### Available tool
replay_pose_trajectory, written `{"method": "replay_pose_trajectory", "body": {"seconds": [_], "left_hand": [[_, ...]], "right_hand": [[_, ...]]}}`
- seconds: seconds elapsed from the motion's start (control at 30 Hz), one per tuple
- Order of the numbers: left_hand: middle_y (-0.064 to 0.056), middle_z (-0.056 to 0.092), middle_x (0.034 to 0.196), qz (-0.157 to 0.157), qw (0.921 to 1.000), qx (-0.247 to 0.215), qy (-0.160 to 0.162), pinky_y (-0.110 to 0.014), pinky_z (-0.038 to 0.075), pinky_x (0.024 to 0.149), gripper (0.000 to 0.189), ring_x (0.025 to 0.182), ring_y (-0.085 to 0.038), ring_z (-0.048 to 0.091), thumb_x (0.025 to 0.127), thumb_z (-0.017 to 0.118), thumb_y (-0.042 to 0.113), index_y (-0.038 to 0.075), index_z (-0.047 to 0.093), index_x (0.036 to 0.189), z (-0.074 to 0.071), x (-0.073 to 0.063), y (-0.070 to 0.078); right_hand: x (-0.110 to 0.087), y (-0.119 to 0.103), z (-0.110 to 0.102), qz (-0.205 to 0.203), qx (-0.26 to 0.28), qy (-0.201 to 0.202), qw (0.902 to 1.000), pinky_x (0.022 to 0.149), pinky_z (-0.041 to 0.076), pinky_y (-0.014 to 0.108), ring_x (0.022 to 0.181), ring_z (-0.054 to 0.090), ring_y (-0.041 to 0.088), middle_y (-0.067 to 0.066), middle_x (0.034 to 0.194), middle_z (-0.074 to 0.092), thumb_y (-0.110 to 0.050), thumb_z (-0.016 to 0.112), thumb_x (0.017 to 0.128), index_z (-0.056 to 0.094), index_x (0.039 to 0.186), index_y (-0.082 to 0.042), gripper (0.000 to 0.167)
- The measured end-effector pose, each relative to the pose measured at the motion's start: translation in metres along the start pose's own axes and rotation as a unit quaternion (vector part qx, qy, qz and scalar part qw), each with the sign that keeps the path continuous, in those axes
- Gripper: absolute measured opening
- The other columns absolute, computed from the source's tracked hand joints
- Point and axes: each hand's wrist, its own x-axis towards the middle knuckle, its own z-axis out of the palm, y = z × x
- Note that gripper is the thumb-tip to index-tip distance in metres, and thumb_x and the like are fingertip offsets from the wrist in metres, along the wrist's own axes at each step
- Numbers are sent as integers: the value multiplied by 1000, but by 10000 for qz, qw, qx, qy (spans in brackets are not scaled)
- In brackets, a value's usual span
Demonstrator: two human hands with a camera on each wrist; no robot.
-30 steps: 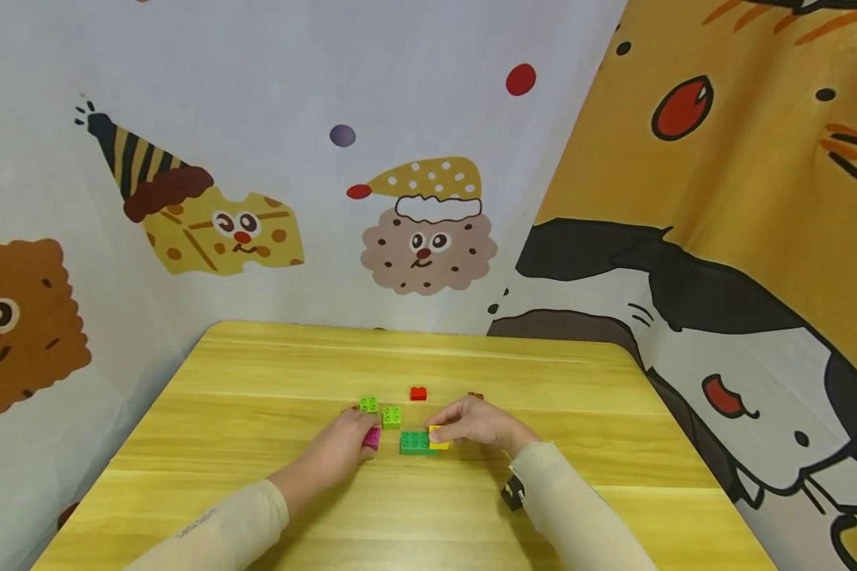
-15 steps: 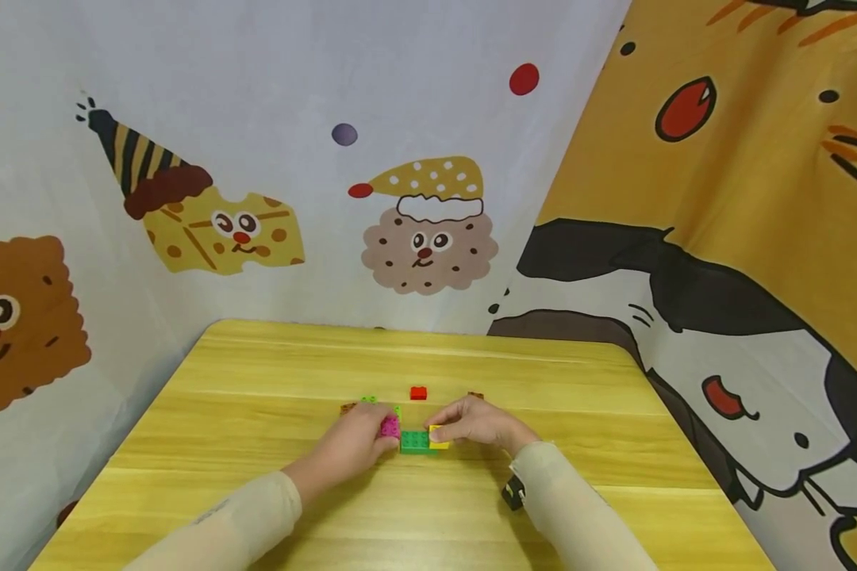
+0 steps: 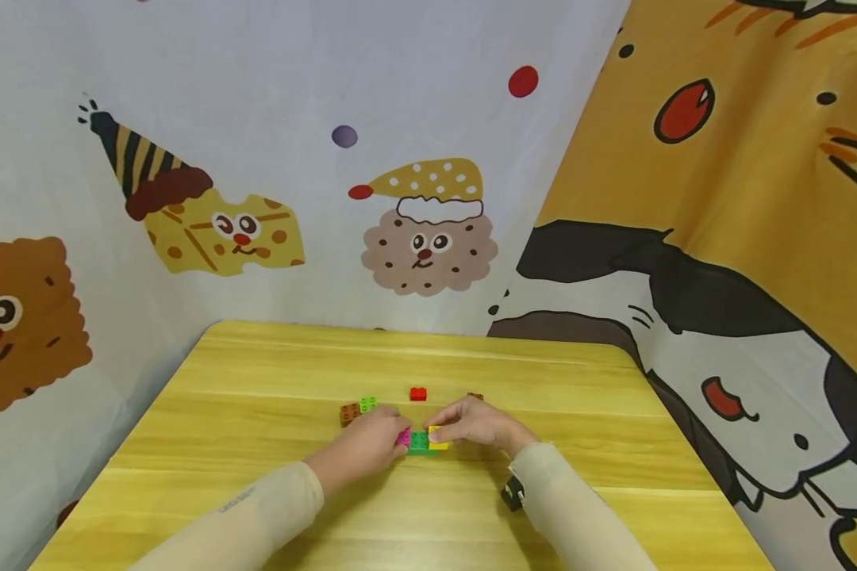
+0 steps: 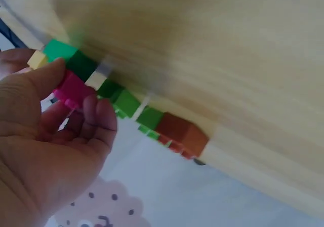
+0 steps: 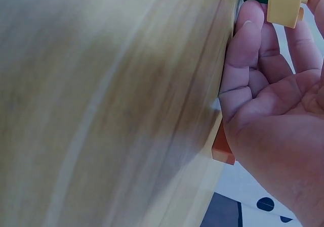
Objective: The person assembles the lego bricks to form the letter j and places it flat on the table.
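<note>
The left hand (image 3: 364, 444) pinches the pink brick (image 4: 75, 90) at one end of the green brick (image 3: 419, 442) on the tabletop (image 3: 400, 523), the right hand (image 3: 477, 420) the yellow brick (image 5: 282, 4) at the other; we judge all light, rigid, slightly slick, best held by side walls

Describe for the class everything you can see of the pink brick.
The pink brick is a boxy block that looks like plastic, with studs on top. It is held studs up, pinched in the grip of the left hand, which hides part of it. It is at the left end of the dark green brick, opposite the yellow brick; whether it is pressed on is unclear.
</note>
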Motion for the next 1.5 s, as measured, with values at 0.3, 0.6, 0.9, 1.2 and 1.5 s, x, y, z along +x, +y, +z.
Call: {"method": "replay_pose_trajectory", "body": {"seconds": [0.3,0.6,0.9,1.2,1.5], "left_hand": [[4,57,81,-284,9985,228,-408,-32,53,72,20,76,-13,56,82,83,25,13,67,82,3,12,8],[1,61,80,-980,9932,151,-615,-30,54,63,11,70,-13,57,80,79,11,11,68,82,7,20,20],[-1,62,84,-1254,9902,43,-621,-31,54,65,12,70,-13,56,80,77,6,9,68,88,8,21,25],[0,62,84,-1260,9903,78,-583,-30,54,62,12,68,-11,54,80,77,6,9,68,88,9,18,26],[-1,61,84,-1239,9909,136,-503,-30,54,64,10,68,-12,54,81,75,3,8,70,89,7,18,26]], "right_hand": [[0,-1,-3,-45,-67,-45,10000,68,51,31,78,58,13,1,100,74,-34,79,86,76,114,-14,35],[0,2,-3,-73,13,-103,9999,69,51,32,80,60,14,2,100,74,-34,80,84,77,109,-18,29],[-1,2,-2,-63,49,-112,9999,68,49,31,78,58,13,3,100,74,-34,80,85,78,108,-19,27],[0,3,-1,-39,106,-183,9998,69,51,30,80,61,12,2,100,74,-33,79,85,76,111,-14,32],[2,2,-1,-57,53,-130,9999,70,51,32,83,61,15,2,101,74,-35,80,84,77,108,-20,28]]}}
